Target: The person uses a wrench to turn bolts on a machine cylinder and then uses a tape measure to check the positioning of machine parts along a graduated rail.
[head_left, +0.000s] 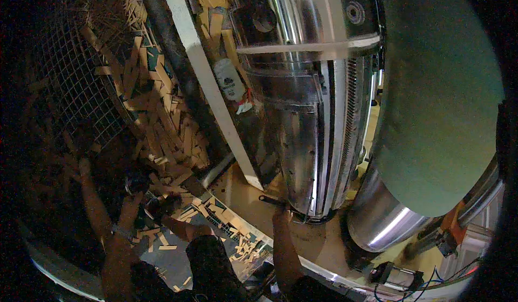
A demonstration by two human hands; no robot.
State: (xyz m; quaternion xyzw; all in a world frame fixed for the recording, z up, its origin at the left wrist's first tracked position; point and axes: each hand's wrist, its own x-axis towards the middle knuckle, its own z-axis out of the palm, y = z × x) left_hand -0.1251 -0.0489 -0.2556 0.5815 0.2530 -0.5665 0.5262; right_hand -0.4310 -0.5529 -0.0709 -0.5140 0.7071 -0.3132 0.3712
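Note:
My right hand (pixel 279 211) reaches up to the lower end of a tall shiny metal machine housing (pixel 315 140). Its fingers are closed on a thin dark tool (pixel 267 199) that points left over the tan base plate (pixel 243 189). My left hand (pixel 134 190), with a band on the wrist, is raised at the lower left among a heap of short wooden strips (pixel 162 124). It is dark there, and I cannot make out whether this hand holds anything. My dark-clad knee (pixel 211 261) lies between the two arms.
A white slanted bar (pixel 208 81) and a dark tube run beside the housing. A wire mesh screen (pixel 75 81) stands at the left. A large green curved cover (pixel 437 97) and a polished cylinder (pixel 383 218) fill the right. A white can (pixel 229 81) lies among strips.

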